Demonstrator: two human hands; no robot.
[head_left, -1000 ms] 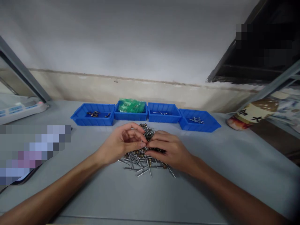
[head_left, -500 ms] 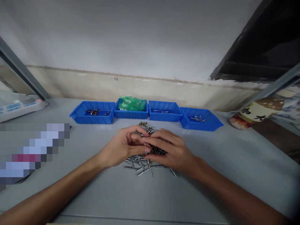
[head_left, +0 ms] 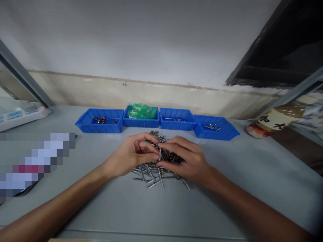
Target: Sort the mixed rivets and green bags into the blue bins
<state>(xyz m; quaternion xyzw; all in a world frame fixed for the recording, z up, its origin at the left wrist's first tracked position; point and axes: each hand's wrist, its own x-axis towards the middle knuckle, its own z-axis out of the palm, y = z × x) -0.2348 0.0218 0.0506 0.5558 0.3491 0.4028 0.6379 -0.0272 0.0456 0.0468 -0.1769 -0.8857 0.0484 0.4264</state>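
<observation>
Over a heap of blind rivets and brassy screws (head_left: 151, 174), my two hands meet at the fingertips. One small silvery rivet (head_left: 159, 154) stands roughly upright between them. My left hand (head_left: 128, 154) is closed, its thumb and fingertips against the side of this rivet. From the other side my right hand (head_left: 189, 156) curves in, with its index finger at the rivet's upper end and its thumb at the lower end. Part of the heap is hidden behind both hands.
Behind the heap stand blue bins: one with brassy screws (head_left: 83, 124), one with a green plastic bag (head_left: 142, 111), and two with silvery pins (head_left: 176, 126) (head_left: 228, 132). A labelled container (head_left: 272, 122) is at right, a power strip (head_left: 22, 116) at left, near a pixelated area.
The rivet between my fingertips now shows more clearly and upright. My hands have drawn slightly apart, the right fingers shifting a little up and right.
</observation>
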